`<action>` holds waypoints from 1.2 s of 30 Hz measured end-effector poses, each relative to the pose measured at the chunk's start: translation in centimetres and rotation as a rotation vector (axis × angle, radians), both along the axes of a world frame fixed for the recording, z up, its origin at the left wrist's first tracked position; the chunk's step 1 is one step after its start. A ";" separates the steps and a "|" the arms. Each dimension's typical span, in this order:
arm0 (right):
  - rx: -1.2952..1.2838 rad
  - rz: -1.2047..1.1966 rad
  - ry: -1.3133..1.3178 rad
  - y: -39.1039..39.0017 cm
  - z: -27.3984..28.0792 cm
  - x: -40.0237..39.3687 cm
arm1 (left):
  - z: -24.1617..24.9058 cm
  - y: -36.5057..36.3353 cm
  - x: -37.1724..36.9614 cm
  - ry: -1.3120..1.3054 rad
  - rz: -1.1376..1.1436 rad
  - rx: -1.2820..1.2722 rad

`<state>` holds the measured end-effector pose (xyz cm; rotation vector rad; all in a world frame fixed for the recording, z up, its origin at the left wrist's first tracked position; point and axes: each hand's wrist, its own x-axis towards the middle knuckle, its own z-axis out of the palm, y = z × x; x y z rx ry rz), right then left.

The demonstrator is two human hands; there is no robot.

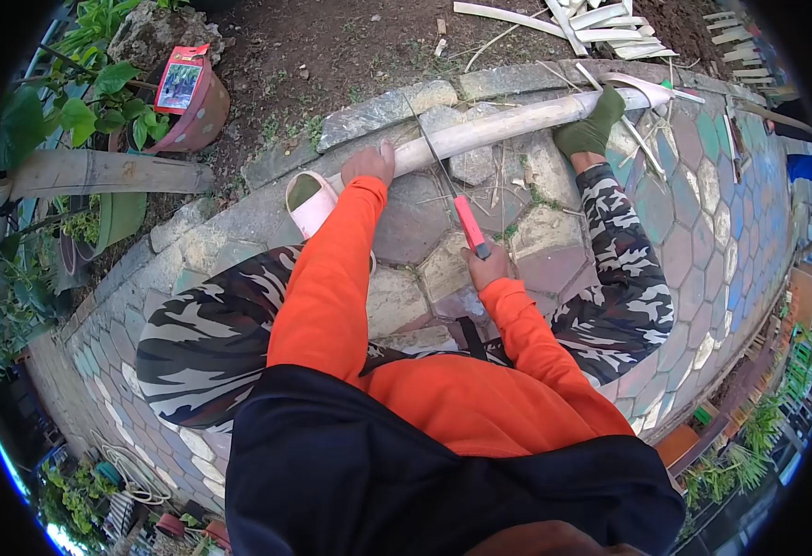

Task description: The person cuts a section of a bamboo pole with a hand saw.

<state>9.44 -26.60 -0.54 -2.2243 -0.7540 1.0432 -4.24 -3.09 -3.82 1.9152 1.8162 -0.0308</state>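
A pale bamboo pole [508,122] lies aslant over the paving stones. My left hand [369,164] is closed around it near its left end, thumb raised. In my right hand [488,266] is the red and black handle of a hand saw [467,221]. Its long thin blade crosses the pole just right of my left hand; whether the teeth are in a cut is too small to tell. My foot in a green sock [601,119] rests on the pole toward its right end. My other foot wears a pink slipper [311,204] beside the left end.
Split pale strips [610,28] lie piled on the soil at the top. A second pink slipper [645,89] lies by the socked foot. A stone kerb [387,113] edges the paving. Potted plants [188,116] and a thick horizontal pole [100,173] stand at left.
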 end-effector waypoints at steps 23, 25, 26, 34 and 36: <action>0.093 0.018 -0.023 0.9 -3.0 0.2 | -1.0 0.7 0.0 -0.064 0.040 0.031; 0.066 0.007 -0.019 0.8 -3.7 0.0 | -1.3 0.7 0.0 -0.067 0.041 0.010; 0.060 0.003 -0.016 0.6 -3.9 -0.2 | -1.3 0.6 -0.1 -0.064 0.038 0.004; -0.043 0.094 -0.143 -0.3 2.5 0.4 | -1.9 0.9 -0.4 -0.134 0.070 -0.013; -0.040 0.066 -0.085 -0.9 0.9 -0.2 | -2.3 0.7 -0.2 -0.117 0.064 0.009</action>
